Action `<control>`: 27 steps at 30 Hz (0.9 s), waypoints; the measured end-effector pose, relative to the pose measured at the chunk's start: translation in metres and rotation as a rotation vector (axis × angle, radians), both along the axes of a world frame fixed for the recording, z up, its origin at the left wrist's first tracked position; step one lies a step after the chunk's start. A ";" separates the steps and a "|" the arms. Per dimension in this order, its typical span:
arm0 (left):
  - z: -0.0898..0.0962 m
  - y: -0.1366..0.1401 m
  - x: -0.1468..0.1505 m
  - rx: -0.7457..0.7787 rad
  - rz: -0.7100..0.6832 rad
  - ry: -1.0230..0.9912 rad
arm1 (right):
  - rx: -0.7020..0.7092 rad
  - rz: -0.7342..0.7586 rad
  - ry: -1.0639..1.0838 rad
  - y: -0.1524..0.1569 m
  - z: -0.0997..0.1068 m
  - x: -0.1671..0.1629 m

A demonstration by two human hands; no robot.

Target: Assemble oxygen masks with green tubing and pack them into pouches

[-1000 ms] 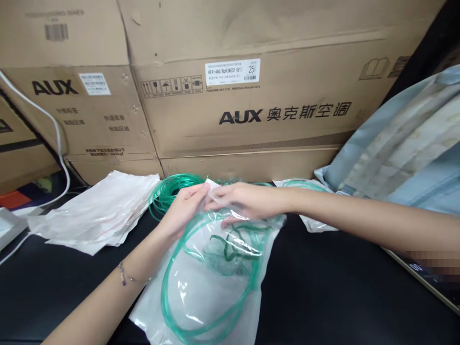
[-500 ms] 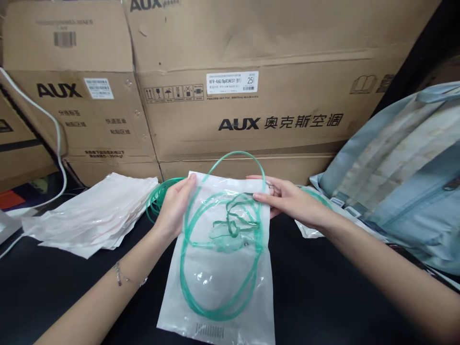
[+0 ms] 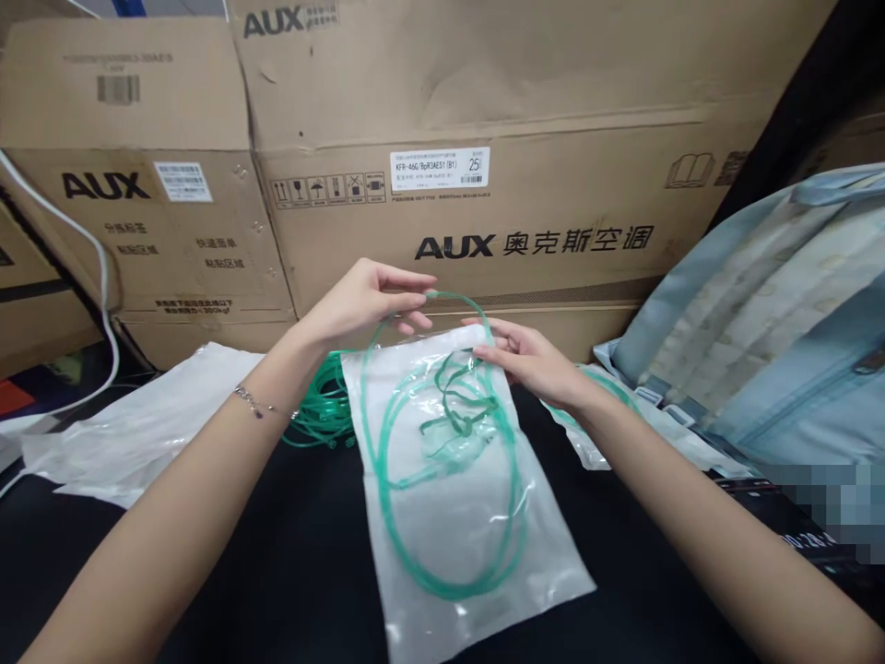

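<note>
A clear-fronted white plastic bag (image 3: pixel 449 526) hangs in front of me with coiled green tubing (image 3: pixel 442 590) inside. Through its film shows a translucent green mask (image 3: pixel 462 450) with a dark green strap. One loop of the tubing sticks out above the bag's top edge. My left hand (image 3: pixel 380 300) pinches the top of that loop between thumb and fingers. Gripping the bag's upper right edge is my right hand (image 3: pixel 529 358), thumb in front and fingers behind, close to where the loop comes out.
More green tubing (image 3: pixel 324 406) lies coiled behind the bag. White bags (image 3: pixel 138 424) are stacked at left on the black table (image 3: pixel 290 572). Another filled bag (image 3: pixel 587 443) lies at right beside a light blue backpack (image 3: pixel 816 332). Large cardboard boxes (image 3: pixel 332 267) stand behind.
My left hand has let go of the bag's upper left corner, risen, and taken hold of the protruding tubing loop. The bag now tilts, its bottom swung to the right.
</note>
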State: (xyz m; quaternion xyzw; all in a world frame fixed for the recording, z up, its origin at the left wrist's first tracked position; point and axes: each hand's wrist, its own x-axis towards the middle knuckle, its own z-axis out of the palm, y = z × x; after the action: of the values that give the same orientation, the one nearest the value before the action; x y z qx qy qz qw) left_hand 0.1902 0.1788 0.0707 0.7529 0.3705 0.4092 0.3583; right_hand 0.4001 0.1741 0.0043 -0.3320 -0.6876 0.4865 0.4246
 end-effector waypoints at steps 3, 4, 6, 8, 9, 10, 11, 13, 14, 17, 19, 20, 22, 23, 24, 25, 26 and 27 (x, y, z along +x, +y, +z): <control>-0.006 0.000 -0.003 -0.053 0.039 0.067 | -0.007 -0.047 0.218 0.000 -0.009 -0.007; -0.008 0.000 -0.005 -0.071 0.045 0.090 | -0.016 -0.059 0.272 0.000 -0.010 -0.009; -0.010 -0.002 -0.008 -0.100 0.044 0.123 | -0.026 -0.098 0.334 -0.001 -0.010 -0.012; -0.011 -0.007 -0.010 -0.123 0.009 0.155 | -0.015 -0.148 0.328 -0.003 -0.009 -0.013; -0.011 -0.009 -0.011 -0.133 -0.020 0.187 | -0.009 -0.163 0.305 -0.003 -0.008 -0.013; -0.010 -0.012 -0.012 -0.136 -0.048 0.235 | -0.006 -0.171 0.277 -0.004 -0.007 -0.013; -0.010 -0.013 -0.013 -0.125 -0.067 0.288 | -0.009 -0.169 0.250 -0.005 -0.007 -0.013; -0.011 -0.014 -0.014 -0.064 -0.065 0.376 | -0.024 -0.143 0.215 -0.006 -0.007 -0.013; -0.013 -0.013 -0.015 -0.030 -0.055 0.403 | -0.028 -0.128 0.207 -0.006 -0.008 -0.013; -0.019 -0.007 -0.015 0.018 -0.080 0.418 | -0.021 -0.088 0.203 -0.004 -0.010 -0.012; -0.022 -0.003 -0.014 0.025 -0.126 0.354 | -0.039 -0.053 0.188 -0.002 -0.012 -0.010; -0.024 -0.001 -0.013 0.038 -0.131 0.308 | -0.058 -0.032 0.178 -0.001 -0.013 -0.010; -0.025 0.001 -0.010 0.077 -0.105 0.255 | -0.102 0.004 0.175 0.001 -0.015 -0.009; -0.025 0.001 -0.008 0.097 -0.090 0.256 | -0.127 0.020 0.187 0.001 -0.016 -0.009; -0.025 0.002 -0.007 0.114 -0.080 0.272 | -0.155 0.033 0.209 0.001 -0.016 -0.010; -0.025 0.002 -0.006 0.126 -0.077 0.296 | -0.188 0.044 0.232 0.001 -0.015 -0.010; -0.025 0.002 -0.005 0.132 -0.081 0.317 | -0.224 0.051 0.253 0.000 -0.015 -0.011; -0.025 0.002 -0.004 0.134 -0.092 0.337 | -0.259 0.052 0.268 0.000 -0.013 -0.011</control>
State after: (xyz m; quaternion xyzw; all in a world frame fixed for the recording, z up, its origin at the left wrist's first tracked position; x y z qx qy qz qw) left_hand 0.1864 0.1812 0.0459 0.8492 0.3622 0.2842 0.2586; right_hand 0.3889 0.1738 -0.0092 -0.2983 -0.5650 0.6215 0.4534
